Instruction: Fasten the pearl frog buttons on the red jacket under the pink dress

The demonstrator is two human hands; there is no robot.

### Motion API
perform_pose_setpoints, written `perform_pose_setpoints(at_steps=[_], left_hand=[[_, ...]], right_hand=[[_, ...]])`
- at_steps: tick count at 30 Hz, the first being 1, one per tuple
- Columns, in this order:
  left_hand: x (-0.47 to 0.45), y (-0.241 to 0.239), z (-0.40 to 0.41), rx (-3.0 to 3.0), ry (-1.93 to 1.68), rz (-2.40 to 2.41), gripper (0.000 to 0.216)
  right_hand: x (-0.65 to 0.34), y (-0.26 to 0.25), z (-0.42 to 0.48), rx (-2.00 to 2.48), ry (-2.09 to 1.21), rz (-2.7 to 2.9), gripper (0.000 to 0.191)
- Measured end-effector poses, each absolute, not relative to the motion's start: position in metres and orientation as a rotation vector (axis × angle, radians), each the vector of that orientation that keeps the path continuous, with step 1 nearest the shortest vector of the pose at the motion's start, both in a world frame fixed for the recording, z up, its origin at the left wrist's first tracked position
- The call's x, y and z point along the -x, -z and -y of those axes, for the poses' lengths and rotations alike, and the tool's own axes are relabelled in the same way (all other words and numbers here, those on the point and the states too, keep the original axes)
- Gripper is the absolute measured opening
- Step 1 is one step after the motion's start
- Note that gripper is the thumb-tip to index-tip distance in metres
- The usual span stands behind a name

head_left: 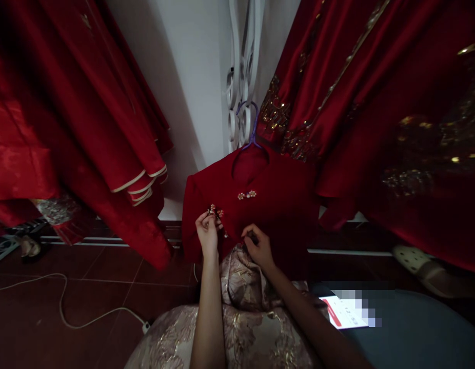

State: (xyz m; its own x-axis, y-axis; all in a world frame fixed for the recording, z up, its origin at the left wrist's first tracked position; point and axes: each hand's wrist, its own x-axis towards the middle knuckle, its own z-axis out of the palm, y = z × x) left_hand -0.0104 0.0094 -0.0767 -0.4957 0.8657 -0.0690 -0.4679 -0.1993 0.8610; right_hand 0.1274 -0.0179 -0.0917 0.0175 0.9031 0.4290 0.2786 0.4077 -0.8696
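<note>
Your left hand [207, 231] is pinching the beaded clasp [215, 210] between closed fingertips on the red jacket [283, 205]; your right hand [259, 247] is gripping its cloth just beside. You should be holding that cloth taut, I judge. The jacket is hanging from a purple hanger [250, 120]: matte weave, glinting rounded beads, second clasp [247, 195] above.

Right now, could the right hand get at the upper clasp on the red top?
Probably yes. The upper clasp lies bare on the top, just above the right hand, nothing between. That hand seems to pinch the cloth and would have to let go; the left hand holds the lower clasp aside.
</note>
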Motion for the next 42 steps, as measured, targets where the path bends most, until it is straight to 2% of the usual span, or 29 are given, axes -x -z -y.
perform_pose_setpoints(at_steps=[2,4,6,9,15,35,39,42], left_hand=[[0.011,0.066,-0.009,-0.664,-2.001,-1.307,0.03],[0.012,0.047,-0.008,-1.052,-2.034,-1.462,0.023],[0.011,0.021,-0.008,-1.616,-1.848,-1.508,0.015],[0.005,-0.015,-0.011,-2.283,-1.51,-1.504,0.018],[-0.011,-0.033,-0.03,-2.765,-1.177,-1.507,0.022],[-0.012,-0.034,-0.045,-2.317,-1.522,-1.019,0.016],[-0.007,-0.039,-0.033,-2.071,-1.614,-1.042,0.014],[-0.001,-0.042,-0.03,-1.989,-1.694,-1.125,0.017]], right_hand=[[-0.127,0.092,0.018,1.097,-0.69,1.517,0.01],[-0.127,0.091,0.018,1.095,-0.695,1.509,0.01],[-0.127,0.091,0.017,1.094,-0.697,1.501,0.01],[-0.127,0.09,0.017,1.083,-0.716,1.495,0.011],[-0.128,0.087,0.018,1.089,-0.732,1.489,0.011],[-0.127,0.089,0.021,1.101,-0.662,1.481,0.01],[-0.129,0.057,0.019,1.07,-0.602,1.337,0.009],[-0.126,0.012,0.004,0.906,-0.707,1.178,0.018]])
